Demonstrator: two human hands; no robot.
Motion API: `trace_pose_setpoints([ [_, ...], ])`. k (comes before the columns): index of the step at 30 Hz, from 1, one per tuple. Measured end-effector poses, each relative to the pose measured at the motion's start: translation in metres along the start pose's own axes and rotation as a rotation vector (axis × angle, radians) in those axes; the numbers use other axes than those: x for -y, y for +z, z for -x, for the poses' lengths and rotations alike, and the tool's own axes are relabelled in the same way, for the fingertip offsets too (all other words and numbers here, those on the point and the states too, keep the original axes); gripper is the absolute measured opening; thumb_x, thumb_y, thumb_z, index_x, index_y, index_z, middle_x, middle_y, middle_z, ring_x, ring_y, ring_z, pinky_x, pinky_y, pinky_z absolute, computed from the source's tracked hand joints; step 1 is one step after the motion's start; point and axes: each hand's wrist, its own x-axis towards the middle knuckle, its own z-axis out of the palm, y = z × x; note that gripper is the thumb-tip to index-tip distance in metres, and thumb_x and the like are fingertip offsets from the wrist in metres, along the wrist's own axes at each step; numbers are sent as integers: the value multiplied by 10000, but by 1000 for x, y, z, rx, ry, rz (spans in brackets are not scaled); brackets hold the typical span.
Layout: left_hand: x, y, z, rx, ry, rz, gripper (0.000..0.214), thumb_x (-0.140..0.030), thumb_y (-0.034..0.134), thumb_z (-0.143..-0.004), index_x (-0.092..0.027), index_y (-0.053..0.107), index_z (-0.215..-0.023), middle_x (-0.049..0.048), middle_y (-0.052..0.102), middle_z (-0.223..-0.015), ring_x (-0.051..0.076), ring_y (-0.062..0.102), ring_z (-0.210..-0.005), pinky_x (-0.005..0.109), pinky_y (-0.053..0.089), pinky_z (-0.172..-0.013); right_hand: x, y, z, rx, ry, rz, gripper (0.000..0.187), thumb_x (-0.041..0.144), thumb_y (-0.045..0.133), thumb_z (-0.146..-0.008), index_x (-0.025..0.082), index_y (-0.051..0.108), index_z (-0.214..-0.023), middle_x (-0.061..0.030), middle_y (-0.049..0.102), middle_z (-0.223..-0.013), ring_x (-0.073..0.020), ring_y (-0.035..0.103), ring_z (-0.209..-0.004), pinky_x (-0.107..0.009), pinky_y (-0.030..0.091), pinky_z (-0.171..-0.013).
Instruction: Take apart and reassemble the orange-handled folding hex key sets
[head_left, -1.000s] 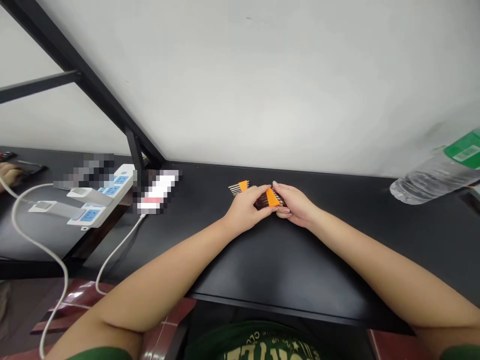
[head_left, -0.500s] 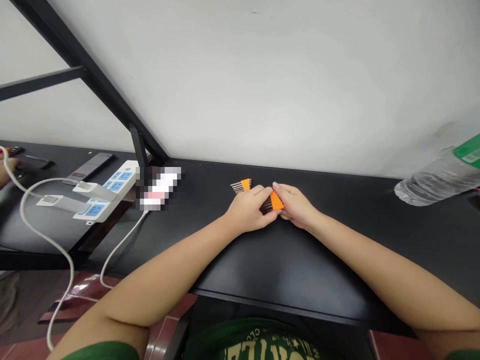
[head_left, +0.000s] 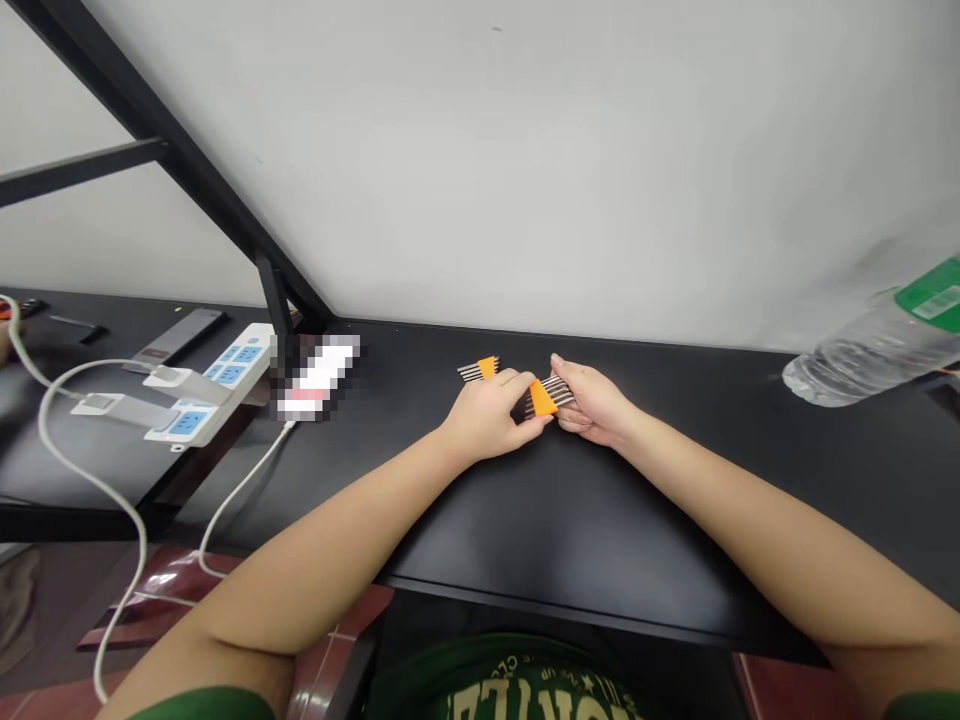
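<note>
Slightly right of centre, both my hands meet around a set of thin metal rods in an orange holder (head_left: pixel 544 398); what kind of rods they are is too small to tell. My left hand (head_left: pixel 491 415) is closed, gripping the orange holder between thumb and fingers from the left. My right hand (head_left: pixel 596 400) curls around the rods' right ends, fingers beneath them and thumb raised along the far side. A second, similar rod set in an orange holder (head_left: pixel 487 367) lies on the black table (head_left: pixel 555 520), just beyond my left hand.
On the left are a white power strip (head_left: pixel 225 385) with plugged-in chargers, white cables (head_left: pixel 135 510), a blurred-out phone (head_left: pixel 319 378) and a dark phone (head_left: pixel 180 337). A black metal frame (head_left: pixel 202 200) rises there. At right a clear plastic bottle (head_left: pixel 862 365) lies tilted. A white wall (head_left: pixel 525 180) stands behind.
Between my hands the orange holder has shifted a little left, away from my right hand. Rods now show on its right side, where my right fingers covered them before.
</note>
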Motion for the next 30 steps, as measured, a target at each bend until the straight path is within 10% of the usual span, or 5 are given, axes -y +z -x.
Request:
trace_pose_setpoints([
  [22, 3, 1, -1, -4, 3, -25, 441, -534, 684, -915, -200, 633, -1197, 44, 706, -976, 188, 673, -841, 296, 484, -679, 17, -1, 7, -6, -64, 100, 490, 623, 713, -895, 226, 461, -754, 107, 373, -432, -38, 205, -317, -173, 159, -310],
  [27, 14, -3, 1, 0, -61, -54, 352, -499, 712, -887, -213, 659, -1084, 22, 684, -874, 185, 649, -790, 296, 471, -675, 31, -16, 5, -137, -112, 121, 492, 647, 685, -890, 235, 450, -759, 108, 361, -442, -43, 161, -334, -195, 121, -330],
  [30, 20, -8, 2, 4, -125, -11, 339, -457, 732, -867, -221, 659, -1098, 4, 663, -846, 174, 628, -758, 292, 480, -681, 44, -28, 8, -290, -234, 499, 513, 664, 618, -920, 242, 413, -711, 82, 357, -465, -75, 239, -365, -238, 183, -376],
])
